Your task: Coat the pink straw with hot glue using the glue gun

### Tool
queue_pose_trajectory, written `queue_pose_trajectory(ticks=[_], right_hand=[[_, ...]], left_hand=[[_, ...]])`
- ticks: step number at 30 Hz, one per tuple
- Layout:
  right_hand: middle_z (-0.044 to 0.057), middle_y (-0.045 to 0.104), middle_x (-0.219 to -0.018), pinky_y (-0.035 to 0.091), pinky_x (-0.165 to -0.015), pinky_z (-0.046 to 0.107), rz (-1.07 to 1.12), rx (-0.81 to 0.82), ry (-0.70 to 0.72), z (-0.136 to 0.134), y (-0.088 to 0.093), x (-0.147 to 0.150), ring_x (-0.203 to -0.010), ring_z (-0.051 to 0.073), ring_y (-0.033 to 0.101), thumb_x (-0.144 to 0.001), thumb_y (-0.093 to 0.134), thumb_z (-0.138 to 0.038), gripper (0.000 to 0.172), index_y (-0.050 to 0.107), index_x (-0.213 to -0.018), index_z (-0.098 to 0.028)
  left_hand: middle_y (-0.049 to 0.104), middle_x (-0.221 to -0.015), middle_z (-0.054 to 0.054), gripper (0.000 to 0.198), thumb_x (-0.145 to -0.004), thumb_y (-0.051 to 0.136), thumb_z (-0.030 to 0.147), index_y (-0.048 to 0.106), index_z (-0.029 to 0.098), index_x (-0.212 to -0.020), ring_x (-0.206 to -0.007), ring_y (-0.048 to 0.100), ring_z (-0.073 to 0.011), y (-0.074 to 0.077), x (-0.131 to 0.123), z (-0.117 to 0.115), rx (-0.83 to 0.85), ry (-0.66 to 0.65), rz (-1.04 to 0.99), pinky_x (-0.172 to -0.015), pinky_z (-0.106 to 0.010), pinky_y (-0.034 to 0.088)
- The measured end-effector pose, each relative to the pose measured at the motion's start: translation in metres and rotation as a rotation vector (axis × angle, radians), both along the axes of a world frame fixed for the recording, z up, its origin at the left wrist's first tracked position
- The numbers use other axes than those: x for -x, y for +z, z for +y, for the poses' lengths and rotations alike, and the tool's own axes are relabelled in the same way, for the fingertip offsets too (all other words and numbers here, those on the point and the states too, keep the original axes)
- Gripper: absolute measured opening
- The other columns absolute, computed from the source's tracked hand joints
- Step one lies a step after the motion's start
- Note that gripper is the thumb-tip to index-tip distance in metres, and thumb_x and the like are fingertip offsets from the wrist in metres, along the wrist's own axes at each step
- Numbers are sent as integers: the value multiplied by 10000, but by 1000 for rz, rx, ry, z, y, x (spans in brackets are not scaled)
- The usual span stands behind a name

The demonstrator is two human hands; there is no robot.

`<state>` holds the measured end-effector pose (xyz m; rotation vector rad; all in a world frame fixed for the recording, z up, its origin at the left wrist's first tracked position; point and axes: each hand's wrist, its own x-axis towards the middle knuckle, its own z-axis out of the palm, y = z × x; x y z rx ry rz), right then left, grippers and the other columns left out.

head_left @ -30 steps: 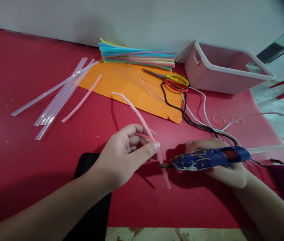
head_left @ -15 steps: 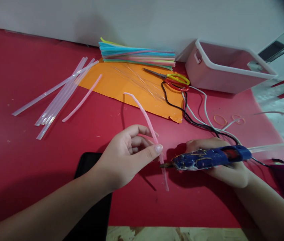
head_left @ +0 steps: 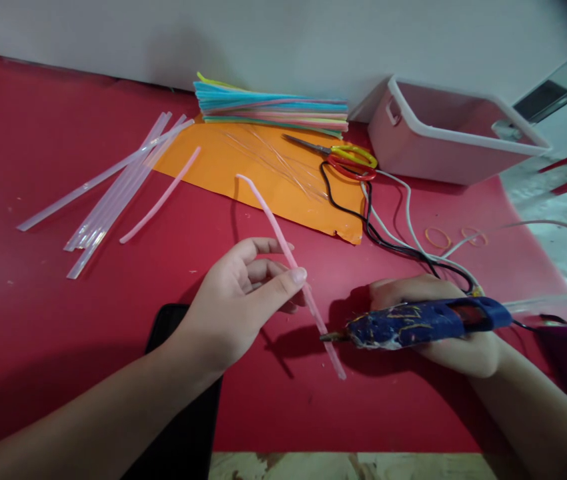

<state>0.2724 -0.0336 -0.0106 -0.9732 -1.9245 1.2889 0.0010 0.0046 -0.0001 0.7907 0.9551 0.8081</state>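
The pink bin (head_left: 428,150) stands at the back of the red counter (head_left: 313,420), its floor hidden by its near wall; the left hand's grip (head_left: 236,300) is pinched on a pink stem (head_left: 274,223) held over the counter; the right hand's grip (head_left: 463,357) is wrapped round a blue glue gun (head_left: 403,325), which covers some fingers; whether its nozzle (head_left: 333,337) touches the stem I cannot tell; glue stick (head_left: 553,301) and purple object (head_left: 563,360) are cut off rightward.

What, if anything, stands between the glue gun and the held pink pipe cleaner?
Nothing visible: the glue gun in the right hand has its nozzle at the pink pipe cleaner, which the left hand pinches. Actual contact is unclear.
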Motion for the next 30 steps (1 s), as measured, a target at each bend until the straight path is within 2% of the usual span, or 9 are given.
queue_pose_trajectory(ticks=[9,15,20,30], right_hand=[[60,716,-706,468,-516,315,-21,-15,-5,2,1,2,-573,188,638,-955,618,-576,386,732,-899,-212],[55,703,-678,451,-488,302,-16,10,-23,2,3,4,-543,176,614,-937,623,-607,419,714,-855,-206],[77,704,-675,433,-478,317,-34,24,-13,3,6,7,-539,186,612,-928,610,-622,445,694,-820,-198],[54,683,-644,443,-470,306,-41,13,-16,3,7,8,-525,174,609,-955,608,-592,433,708,-818,-193]], left_hand=[[718,-694,44,385,-796,840,219,540,194,-1036,-612,727,-137,1,0,-1,34,-20,-8,-634,-247,594],[717,-685,47,310,-843,796,193,546,186,-1026,-626,735,-133,1,-1,-1,58,-49,-49,-645,-244,599],[717,-680,49,301,-847,793,183,549,186,-1024,-613,727,-121,-1,-1,-2,91,-97,-86,-607,-213,562],[710,-698,41,368,-799,848,269,563,201,-1022,-618,699,-134,-4,1,-2,64,-172,-4,-639,-262,528]])
